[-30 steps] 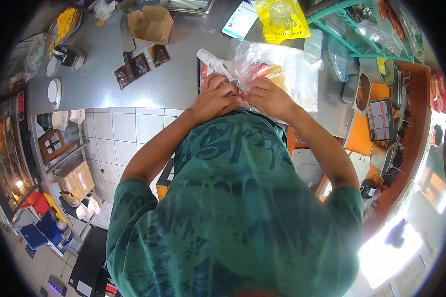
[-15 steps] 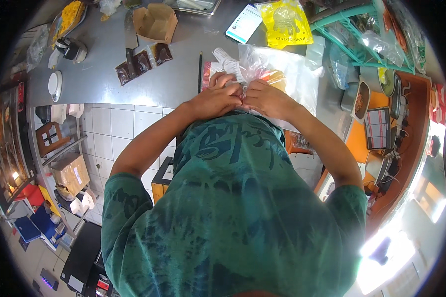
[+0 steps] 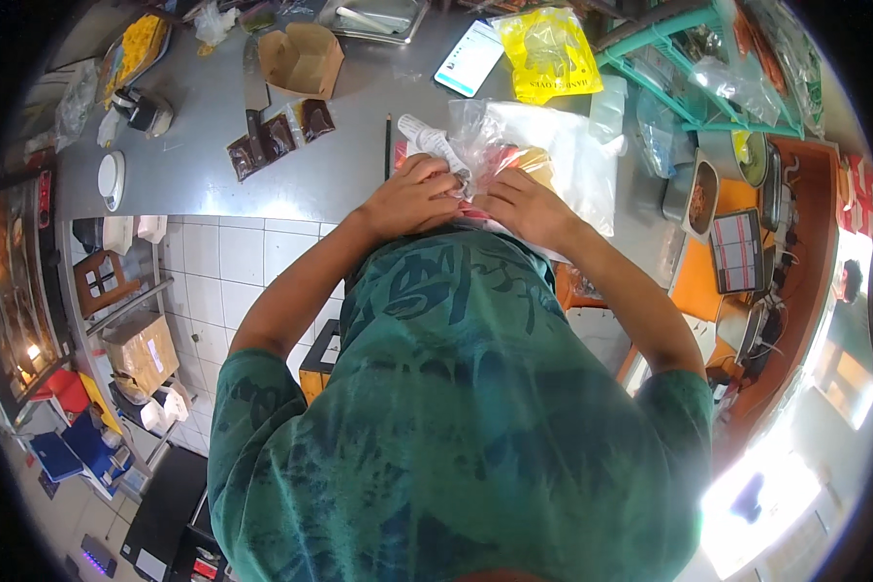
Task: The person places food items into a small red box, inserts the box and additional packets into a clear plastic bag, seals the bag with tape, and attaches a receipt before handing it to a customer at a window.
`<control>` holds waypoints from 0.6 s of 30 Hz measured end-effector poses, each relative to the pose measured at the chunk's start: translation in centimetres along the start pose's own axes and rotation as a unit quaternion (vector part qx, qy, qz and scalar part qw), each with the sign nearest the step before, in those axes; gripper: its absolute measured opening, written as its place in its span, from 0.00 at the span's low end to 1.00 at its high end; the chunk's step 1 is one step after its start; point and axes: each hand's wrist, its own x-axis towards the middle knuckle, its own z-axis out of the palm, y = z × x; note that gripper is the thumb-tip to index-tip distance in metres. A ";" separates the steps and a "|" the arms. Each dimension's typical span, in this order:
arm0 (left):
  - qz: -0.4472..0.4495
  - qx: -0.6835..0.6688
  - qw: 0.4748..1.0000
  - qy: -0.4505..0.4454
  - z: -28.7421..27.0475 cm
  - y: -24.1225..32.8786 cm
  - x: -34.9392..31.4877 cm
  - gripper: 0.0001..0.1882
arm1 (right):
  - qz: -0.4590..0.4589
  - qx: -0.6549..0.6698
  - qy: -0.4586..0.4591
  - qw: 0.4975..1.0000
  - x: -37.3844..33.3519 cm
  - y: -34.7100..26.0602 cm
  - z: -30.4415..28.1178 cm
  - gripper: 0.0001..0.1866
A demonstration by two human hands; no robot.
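Note:
At the counter's near edge, close to my body, my left hand (image 3: 412, 199) and my right hand (image 3: 529, 209) work side by side with curled fingers. Between them is a crumpled clear plastic bag (image 3: 473, 126); both hands seem to pinch its gathered part, though the fingertips are partly hidden. Something red and yellow (image 3: 533, 165) shows through the plastic just beyond my right hand. A white plastic sheet or bag (image 3: 587, 179) lies flat under and right of it. Next to my left hand, a curled printed paper slip (image 3: 427, 141) leans against the clear bag.
A dark pencil (image 3: 388, 145), knife (image 3: 254, 116), dark sauce sachets (image 3: 276, 138) and open cardboard box (image 3: 301, 63) lie leftward on the steel counter (image 3: 204, 145). Farther back are a phone (image 3: 468, 60) and yellow glove packet (image 3: 551, 56). A green rack (image 3: 669, 48) borders the right.
My hands have drawn slightly apart at the bag, and the paper slip beside them has shifted left. The whole view has also moved a little.

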 end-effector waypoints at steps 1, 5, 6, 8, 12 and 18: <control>0.002 -0.004 1.000 -0.002 -0.1 0.0 0.0 0.09 | 0.003 0.007 -0.003 1.000 0.1 -0.4 0.0 0.16; 0.014 0.001 0.999 -0.033 -0.3 -0.5 0.3 0.08 | 0.027 0.016 -0.042 0.999 0.3 -1.0 -0.2 0.19; 0.023 0.006 0.999 -0.034 -0.3 -0.6 0.3 0.08 | 0.031 0.017 -0.039 0.999 0.5 -1.3 0.0 0.19; 0.032 0.014 0.998 -0.043 -0.7 -0.8 0.6 0.09 | 0.057 0.013 -0.067 0.996 0.7 -1.5 -0.1 0.20; 0.039 0.015 0.998 -0.053 -1.7 -1.0 0.7 0.11 | 0.082 -0.022 -0.128 0.988 0.3 -1.8 -1.4 0.16; 0.052 0.017 0.998 0.007 -2.2 0.5 1.5 0.09 | 0.084 -0.026 -0.061 0.994 -0.1 -2.0 -1.5 0.13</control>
